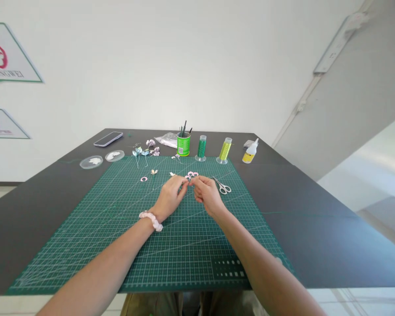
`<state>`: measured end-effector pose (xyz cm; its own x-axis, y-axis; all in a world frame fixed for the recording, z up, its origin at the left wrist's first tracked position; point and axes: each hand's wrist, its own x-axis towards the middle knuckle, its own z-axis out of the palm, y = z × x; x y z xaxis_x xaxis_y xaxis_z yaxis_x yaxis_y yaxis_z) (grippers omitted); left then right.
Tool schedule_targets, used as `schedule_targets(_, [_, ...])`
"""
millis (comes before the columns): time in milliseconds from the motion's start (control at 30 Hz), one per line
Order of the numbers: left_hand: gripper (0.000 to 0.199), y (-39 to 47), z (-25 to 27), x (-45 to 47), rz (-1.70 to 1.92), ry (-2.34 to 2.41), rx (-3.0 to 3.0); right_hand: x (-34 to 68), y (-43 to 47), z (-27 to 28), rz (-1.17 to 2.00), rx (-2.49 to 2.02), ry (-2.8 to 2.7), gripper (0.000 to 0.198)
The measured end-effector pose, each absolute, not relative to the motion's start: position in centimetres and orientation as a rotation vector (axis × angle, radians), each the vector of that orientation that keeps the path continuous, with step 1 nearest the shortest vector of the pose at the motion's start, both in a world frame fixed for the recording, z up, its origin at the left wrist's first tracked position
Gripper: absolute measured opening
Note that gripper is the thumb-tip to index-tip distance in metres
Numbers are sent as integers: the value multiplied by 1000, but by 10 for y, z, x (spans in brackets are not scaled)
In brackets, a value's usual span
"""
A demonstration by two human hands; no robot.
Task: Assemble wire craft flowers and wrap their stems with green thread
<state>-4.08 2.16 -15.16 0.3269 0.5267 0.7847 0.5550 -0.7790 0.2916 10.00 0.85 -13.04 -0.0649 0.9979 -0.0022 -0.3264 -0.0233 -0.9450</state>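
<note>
My left hand [171, 193], a pale scrunchie [151, 219] round its wrist, is closed in a pinch above the cutting mat. Opposite it, my right hand [206, 193] pinches too, the fingertips of both almost meeting. Something small and dark shows between them, too tiny to name. Right behind the fingertips are pink petal pieces [192, 174]; I cannot tell whether they are held or lie on the mat. Small scissors [222, 186] lie just right of my right hand. To the left are a pink ring-shaped piece [144, 179] and a cream petal piece with a thin stem [154, 172].
The green cutting mat [118, 245] covers the middle of the dark table [316, 237]. Behind stand a green can [183, 145] of tools, a green thread spool [201, 148], a yellow-green spool [225, 150] and a glue bottle [250, 152]. Wired flowers [145, 152], two shallow dishes [91, 162] and a phone [108, 139] lie back left.
</note>
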Motion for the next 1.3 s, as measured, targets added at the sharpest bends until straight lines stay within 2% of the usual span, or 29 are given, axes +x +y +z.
schedule_targets(267, [15,17,-149,-38,-1660,-1291,-2675,98,5,-131,1358,-931,-1009,15])
schedule_targets(400, [22,13,-142,-35,-1794,-1555,-2843,98,5,-132,1347,-925,-1015,13])
schedule_targets(600, [31,15,-141,-34,-2189,-1746,-2943,97,5,-133,1312,-940,-1056,13])
schedule_targets(867, [28,15,-139,-35,-2740,-1979,-3047,97,4,-136,1271,-958,-1140,15])
schedule_targets(1067, [21,15,-137,-38,-2847,-2100,-3014,98,6,-140,1269,-963,-1177,19])
schedule_targets(1300, [20,13,-134,-38,-2799,-2152,-2983,99,8,-141,1278,-959,-1186,20])
